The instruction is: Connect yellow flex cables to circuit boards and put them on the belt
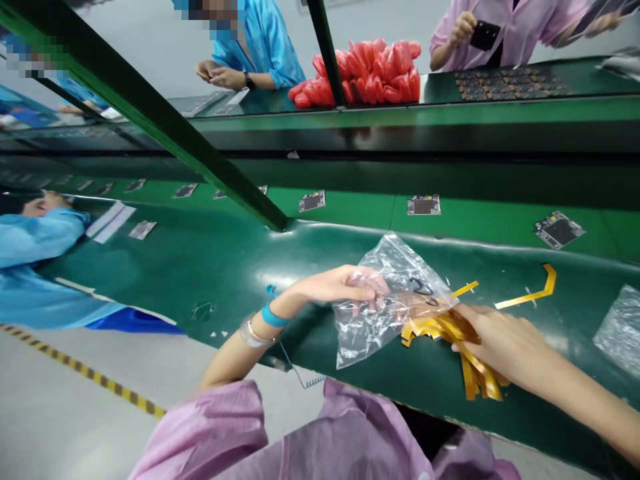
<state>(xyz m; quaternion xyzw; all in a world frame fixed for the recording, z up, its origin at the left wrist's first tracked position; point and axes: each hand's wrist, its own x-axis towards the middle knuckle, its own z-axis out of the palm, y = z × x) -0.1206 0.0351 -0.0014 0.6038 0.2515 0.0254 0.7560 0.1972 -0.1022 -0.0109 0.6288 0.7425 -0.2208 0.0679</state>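
My left hand (350,285) is closed on a clear plastic zip bag (370,333) with dark handwriting on it. Some of its fingers show through the film; whether they are inside or behind it I cannot tell. A teal band and a clear band circle that wrist. My right hand (500,337) grips a bundle of yellow-orange flex cables (475,367) at the right side of the bag, and its fingertips are partly hidden. Part of the bundle overlaps the bag's lower right corner. One loose bent flex cable (537,293) lies on the green bench to the right.
Circuit boards (424,205) sit in a row on the green belt (370,203) beyond the bench. A slanted green post (200,153) rises at left. Another clear bag (623,330) lies far right. A co-worker's blue sleeve (40,240) is at left; red packets (370,73) are piled across.
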